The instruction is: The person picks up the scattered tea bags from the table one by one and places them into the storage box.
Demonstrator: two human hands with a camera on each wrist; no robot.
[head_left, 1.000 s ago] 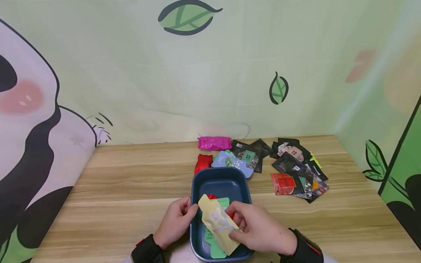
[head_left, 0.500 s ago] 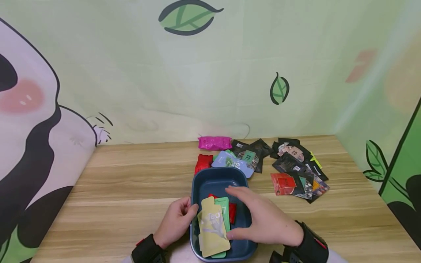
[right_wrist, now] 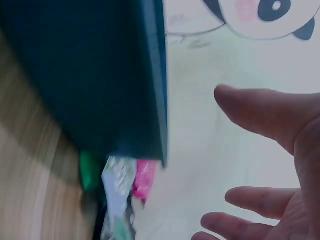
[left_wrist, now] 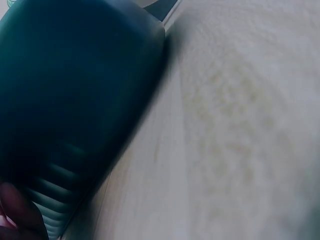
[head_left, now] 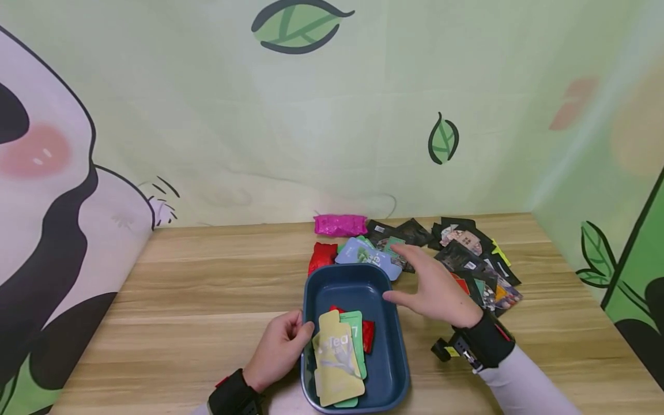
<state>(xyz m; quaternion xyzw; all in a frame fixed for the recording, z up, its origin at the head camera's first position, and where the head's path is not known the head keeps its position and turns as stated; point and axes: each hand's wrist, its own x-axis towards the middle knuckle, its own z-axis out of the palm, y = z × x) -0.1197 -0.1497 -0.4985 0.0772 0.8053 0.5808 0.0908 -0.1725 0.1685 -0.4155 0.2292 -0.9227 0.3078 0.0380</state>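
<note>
My left hand holds the left rim of a dark blue rectangular bin, thumb at the edge. The left wrist view has the bin's outer wall with a fingertip against its ribbed part. Inside the bin, a pale yellow tea packet lies over a green packet, with a red packet partly covered beside them. My right hand hovers beyond the bin's right side with fingers spread, holding nothing. It is nearest a light blue packet behind the bin and black packets.
Behind the bin lie a red packet, a magenta packet and black packets. A pile of mostly black packets sits at the right, partly hidden by my right hand. A printed backdrop stands along the table's far edge.
My right hand let go of the yellow tea packet, which dropped flat in the bin, then moved up and right out of the bin. My left hand stayed at the rim.
</note>
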